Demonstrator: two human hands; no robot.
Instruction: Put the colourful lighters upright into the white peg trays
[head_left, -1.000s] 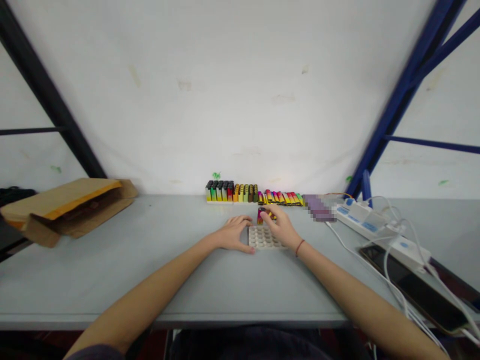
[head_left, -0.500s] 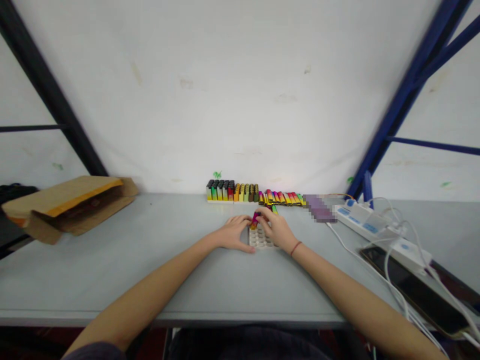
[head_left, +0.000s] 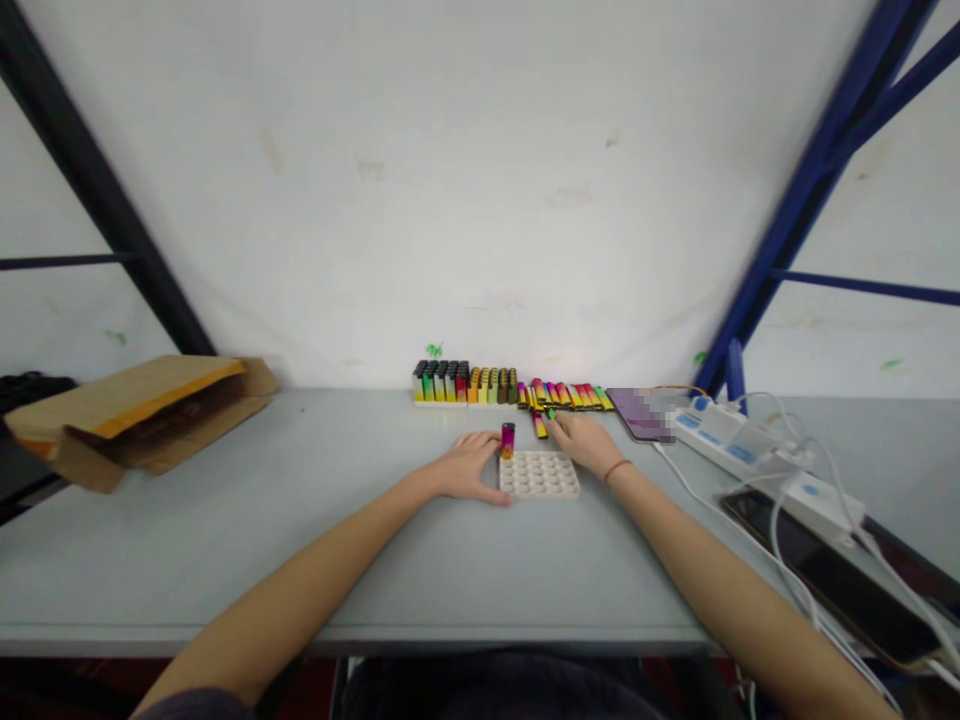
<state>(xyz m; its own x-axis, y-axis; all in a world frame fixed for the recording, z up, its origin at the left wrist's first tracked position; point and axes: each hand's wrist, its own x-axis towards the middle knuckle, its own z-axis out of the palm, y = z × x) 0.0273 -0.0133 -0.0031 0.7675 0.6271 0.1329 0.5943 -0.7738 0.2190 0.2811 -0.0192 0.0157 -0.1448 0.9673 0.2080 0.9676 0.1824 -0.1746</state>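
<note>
A white tray (head_left: 540,474) with rows of round holes lies on the table in front of me. One purple-and-orange lighter (head_left: 508,441) stands upright in its far left corner. My left hand (head_left: 471,468) rests at the tray's left edge, thumb and fingers spread around that side. Beyond the tray, my right hand (head_left: 583,441) has its fingers closed around a green-ended lighter (head_left: 551,414), mostly covered by the hand. Just left of it lies a red-and-yellow lighter (head_left: 540,426).
Loose colourful lighters (head_left: 574,396) lie in a pile by the wall. Left of them stand filled trays of lighters (head_left: 441,382). A purple phone (head_left: 636,412), a power strip (head_left: 724,440) with cables and a dark phone (head_left: 832,575) are at right. A brown paper package (head_left: 150,400) lies left.
My right hand has let go of the purple-and-orange lighter, leaving it standing in the tray, and moved right and away to the green-ended lighter. My left hand has stayed at the tray.
</note>
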